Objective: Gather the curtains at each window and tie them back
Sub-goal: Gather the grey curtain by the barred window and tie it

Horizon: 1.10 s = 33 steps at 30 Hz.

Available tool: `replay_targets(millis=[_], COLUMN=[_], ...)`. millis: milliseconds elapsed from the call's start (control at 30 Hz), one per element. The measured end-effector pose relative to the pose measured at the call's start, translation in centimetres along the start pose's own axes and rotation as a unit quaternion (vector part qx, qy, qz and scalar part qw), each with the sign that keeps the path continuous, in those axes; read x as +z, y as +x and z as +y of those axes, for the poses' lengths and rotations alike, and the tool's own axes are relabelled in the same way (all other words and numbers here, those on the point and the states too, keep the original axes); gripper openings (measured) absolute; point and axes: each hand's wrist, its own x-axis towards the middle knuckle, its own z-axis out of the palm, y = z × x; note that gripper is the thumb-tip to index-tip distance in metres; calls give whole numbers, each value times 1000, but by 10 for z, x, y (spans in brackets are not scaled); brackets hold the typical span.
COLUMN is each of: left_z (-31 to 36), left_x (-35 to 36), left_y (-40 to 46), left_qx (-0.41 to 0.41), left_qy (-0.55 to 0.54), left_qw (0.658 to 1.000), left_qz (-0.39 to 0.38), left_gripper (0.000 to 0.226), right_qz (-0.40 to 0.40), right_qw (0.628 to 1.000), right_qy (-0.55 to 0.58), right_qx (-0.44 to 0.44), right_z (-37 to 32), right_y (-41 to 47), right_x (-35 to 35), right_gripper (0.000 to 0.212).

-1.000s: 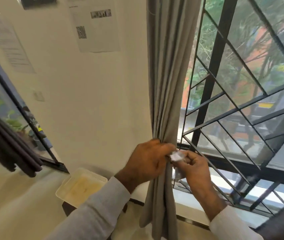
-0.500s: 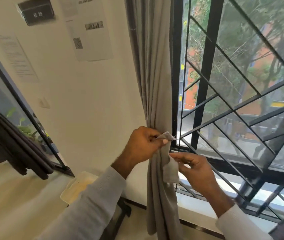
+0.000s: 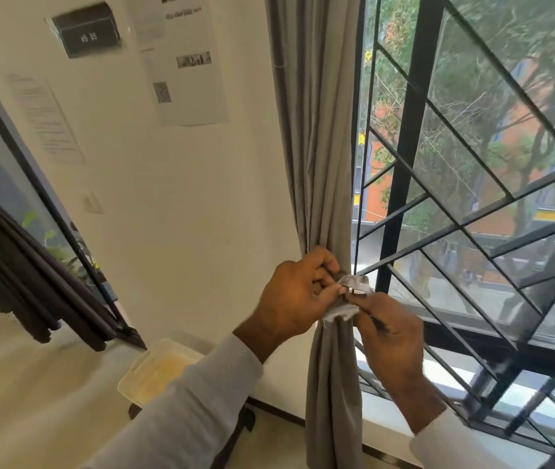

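Note:
A grey curtain (image 3: 320, 137) hangs bunched into a narrow column at the left edge of the barred window (image 3: 472, 204). A light grey tie-back strip (image 3: 353, 286) wraps the gathered cloth at waist height. My left hand (image 3: 298, 296) grips the bunched curtain and pinches one end of the strip with thumb and fingers. My right hand (image 3: 391, 346) sits just right of the curtain and pinches the strip's other end, where a small metal piece shows. Both ends meet in front of the curtain. Below the hands the cloth hangs loose.
Black metal grille bars (image 3: 401, 184) stand close behind the curtain. Papers and a dark sign (image 3: 86, 32) are on the white wall. A dark curtain (image 3: 15, 282) hangs at another window on the left. A pale plastic tray (image 3: 154, 370) sits low by the wall.
My right hand has come up from below the strip to meet my left hand, and both ends of the tie-back are now pinched together in front of the curtain.

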Motion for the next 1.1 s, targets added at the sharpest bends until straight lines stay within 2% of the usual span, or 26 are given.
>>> replay_targets(millis=[67, 167, 267, 333, 400, 500, 567, 667, 733, 800, 867, 1000, 1100], left_z=[1, 6, 13, 18, 22, 23, 20, 16, 16, 12, 0, -6, 1], left_x=[-1, -9, -13, -12, -10, -6, -2, 5, 11, 13, 14, 14, 12], left_y=[3, 8, 12, 13, 13, 11, 5, -6, -11, -14, -14, -14, -12], left_qx=[6, 42, 62, 72, 75, 75, 82, 103, 106, 111, 160, 178, 174], left_qy=[32, 88, 134, 137, 119, 102, 122, 146, 153, 178, 229, 248, 245], left_qw=[999, 995, 985, 982, 983, 984, 985, 983, 980, 976, 959, 952, 954], left_qz=[5, -37, -88, -106, -122, -128, -89, 30, 63, 52, 35, 20, 16], left_gripper=[23, 28, 33, 32, 31, 40, 41, 35, 36, 50, 56, 38, 27], right_qz=[9, -3, -55, -79, -69, -28, 0, 10, -1, -32, -73, -131, -145], right_qw=[996, 986, 978, 978, 987, 995, 985, 976, 971, 975, 977, 974, 969], right_qy=[-81, -136, -145, -138, -111, 28, 67, 90, 90, 53, 31, 54, 90], right_qx=[-43, -101, -141, -138, -96, 96, 158, 199, 220, 213, 200, 178, 179], right_z=[-1, -6, -11, -13, -15, -21, -27, -32, -34, -35, -36, -40, -43], right_y=[-4, 5, 26, 34, 36, 35, 40, 53, 59, 61, 60, 61, 64], right_x=[-2, -15, -29, -35, -37, -34, -32, -30, -31, -32, -36, -44, -48], right_gripper=[22, 22, 24, 23, 17, 13, 12, 16, 19, 13, 5, 3, 14])
